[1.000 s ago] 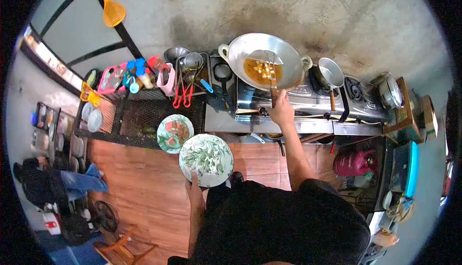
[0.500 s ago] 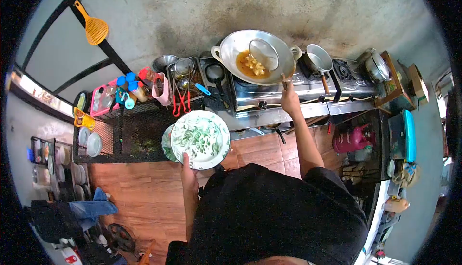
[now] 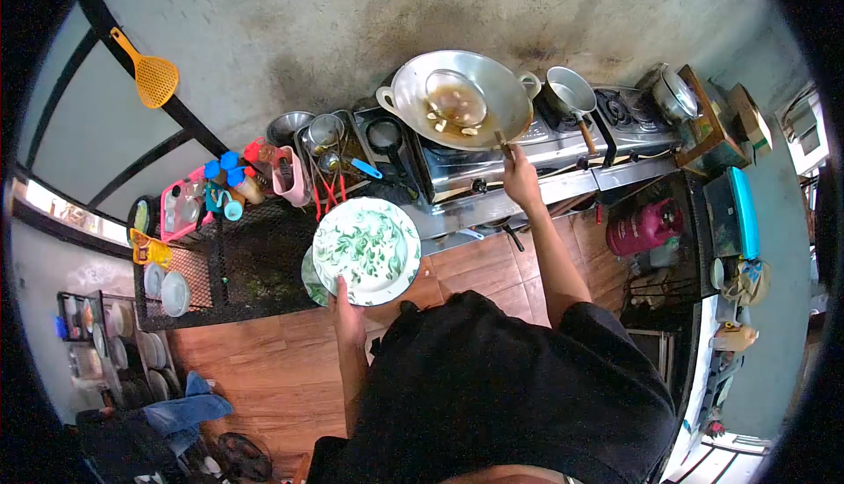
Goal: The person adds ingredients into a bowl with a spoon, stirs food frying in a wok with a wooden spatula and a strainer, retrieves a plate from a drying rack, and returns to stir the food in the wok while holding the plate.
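My left hand (image 3: 347, 310) grips the near rim of a white plate with a green swirled pattern (image 3: 367, 251), thumb on top. Under its left side, part of another green-patterned dish (image 3: 313, 278) shows. My right hand (image 3: 522, 181) is closed around the handle of a round skimmer (image 3: 456, 97). The skimmer's head lies down in brown oil inside a large two-handled metal wok (image 3: 505, 97). A few pale food pieces (image 3: 441, 125) float beside the head; what is under or in it is partly blurred. The wok sits on the gas stove (image 3: 545, 154).
A saucepan (image 3: 570, 93) stands right of the wok, with a lidded pot (image 3: 675, 97) beyond. Left are a small black pan (image 3: 385, 137), red-handled tongs (image 3: 331, 194), a pink container (image 3: 290, 176) and bottles (image 3: 242, 181). A gas cylinder (image 3: 646, 225) sits below right.
The skimmer head has gone down into the oil and shifted left; the clustered food pieces are now fewer in sight and scattered. The plate stays in my left hand. The view has shifted slightly.
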`<state>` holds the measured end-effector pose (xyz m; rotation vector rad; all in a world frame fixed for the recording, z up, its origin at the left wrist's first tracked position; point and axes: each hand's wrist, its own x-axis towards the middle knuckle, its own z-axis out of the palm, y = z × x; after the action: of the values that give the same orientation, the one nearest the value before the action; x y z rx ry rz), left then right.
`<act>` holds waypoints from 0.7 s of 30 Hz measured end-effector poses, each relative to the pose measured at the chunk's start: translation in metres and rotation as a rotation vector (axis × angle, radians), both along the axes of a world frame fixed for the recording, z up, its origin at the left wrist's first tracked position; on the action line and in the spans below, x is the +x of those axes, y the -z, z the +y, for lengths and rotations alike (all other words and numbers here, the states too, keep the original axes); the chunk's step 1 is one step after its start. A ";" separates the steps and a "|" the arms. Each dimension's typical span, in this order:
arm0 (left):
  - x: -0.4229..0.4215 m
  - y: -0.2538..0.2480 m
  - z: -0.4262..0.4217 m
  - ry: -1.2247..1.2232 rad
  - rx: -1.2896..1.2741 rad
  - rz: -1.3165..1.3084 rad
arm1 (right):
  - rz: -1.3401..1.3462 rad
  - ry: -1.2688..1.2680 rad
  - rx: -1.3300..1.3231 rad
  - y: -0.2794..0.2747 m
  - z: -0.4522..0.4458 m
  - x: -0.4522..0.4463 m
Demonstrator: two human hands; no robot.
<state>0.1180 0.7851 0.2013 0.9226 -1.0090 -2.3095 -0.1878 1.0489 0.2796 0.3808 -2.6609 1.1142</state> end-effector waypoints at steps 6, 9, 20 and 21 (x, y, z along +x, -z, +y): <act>-0.002 -0.017 0.003 -0.005 -0.011 -0.062 | 0.010 0.142 0.028 -0.014 0.026 -0.034; -0.003 -0.012 0.001 0.004 0.027 -0.020 | 0.058 0.155 0.007 -0.009 0.030 -0.046; -0.014 -0.007 0.015 -0.069 0.025 0.032 | -0.307 -0.075 -0.505 0.020 -0.018 -0.024; -0.013 0.000 0.014 -0.070 0.015 0.034 | -0.277 -0.089 -0.454 0.013 -0.023 -0.011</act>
<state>0.1053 0.7995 0.2012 0.9068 -0.9323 -2.2700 -0.1990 1.0254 0.2661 0.2741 -2.5148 1.8640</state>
